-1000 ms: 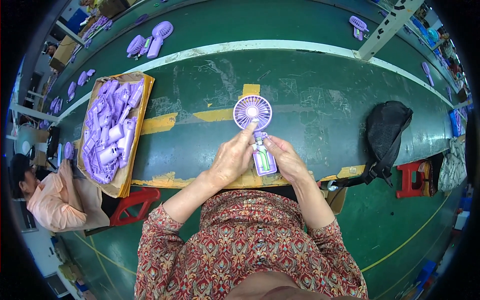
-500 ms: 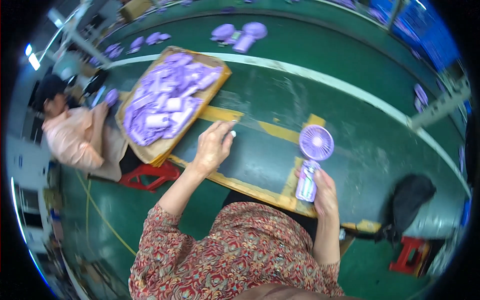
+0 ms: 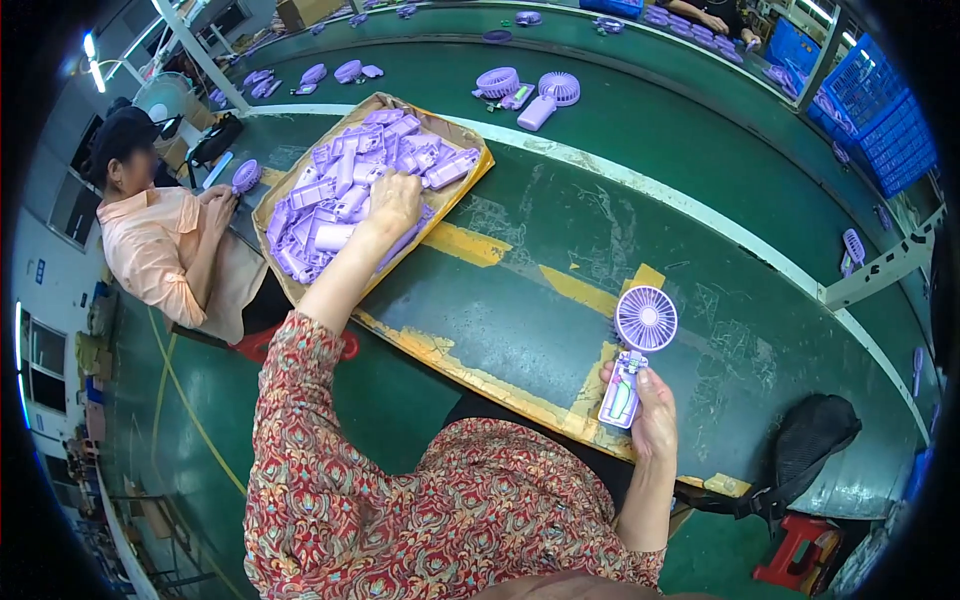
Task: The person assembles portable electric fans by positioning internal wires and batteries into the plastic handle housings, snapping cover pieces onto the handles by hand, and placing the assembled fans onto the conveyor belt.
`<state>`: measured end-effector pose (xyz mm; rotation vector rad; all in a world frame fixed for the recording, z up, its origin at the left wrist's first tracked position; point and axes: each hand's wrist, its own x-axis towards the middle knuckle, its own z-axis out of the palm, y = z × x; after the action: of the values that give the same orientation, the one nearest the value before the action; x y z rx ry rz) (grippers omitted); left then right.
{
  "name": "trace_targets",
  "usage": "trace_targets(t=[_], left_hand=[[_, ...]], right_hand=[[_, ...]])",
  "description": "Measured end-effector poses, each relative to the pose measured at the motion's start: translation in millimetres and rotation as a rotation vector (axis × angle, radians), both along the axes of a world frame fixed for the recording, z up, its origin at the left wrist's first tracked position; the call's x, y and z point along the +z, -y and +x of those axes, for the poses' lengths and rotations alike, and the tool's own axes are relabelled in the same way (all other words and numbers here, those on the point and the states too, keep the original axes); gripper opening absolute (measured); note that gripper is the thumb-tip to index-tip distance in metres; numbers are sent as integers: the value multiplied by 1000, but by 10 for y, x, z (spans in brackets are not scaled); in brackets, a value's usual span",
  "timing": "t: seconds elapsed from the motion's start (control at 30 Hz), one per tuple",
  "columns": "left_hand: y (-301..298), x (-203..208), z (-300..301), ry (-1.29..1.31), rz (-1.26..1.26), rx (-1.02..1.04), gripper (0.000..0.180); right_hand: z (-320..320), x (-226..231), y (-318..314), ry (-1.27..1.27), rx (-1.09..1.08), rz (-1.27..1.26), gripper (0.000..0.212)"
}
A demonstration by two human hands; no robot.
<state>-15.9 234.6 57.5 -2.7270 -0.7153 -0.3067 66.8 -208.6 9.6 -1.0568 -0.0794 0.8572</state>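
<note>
My right hand grips a small purple handheld fan by its handle, near the table's front edge. The fan's round slatted head points away from me. The handle has its inside exposed, with thin wires and a small board in it. To the left, my left hand reaches down into a shallow cardboard box heaped with purple plastic handle shells. Its fingers are bent and closed down on a shell in the pile; the fingertips are partly hidden.
A co-worker sits at the left, holding a purple fan. Beyond a white rail, fans and fan parts lie on a green belt. At right are a black bag, a red stool and blue crates.
My left hand has moved up and left from above the table into the box of shells. My right hand still holds the fan; the view has shifted slightly.
</note>
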Motion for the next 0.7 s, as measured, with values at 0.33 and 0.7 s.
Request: trace_targets(t=[0.33,0.7], left_hand=[[-156,131,185,270,212,86,11],[1668,-183,479,395,58,-660,4]], right_hand=[[-7,14,33,-16,12,18,41],[-30,-75,27,-39,-20,37,39]])
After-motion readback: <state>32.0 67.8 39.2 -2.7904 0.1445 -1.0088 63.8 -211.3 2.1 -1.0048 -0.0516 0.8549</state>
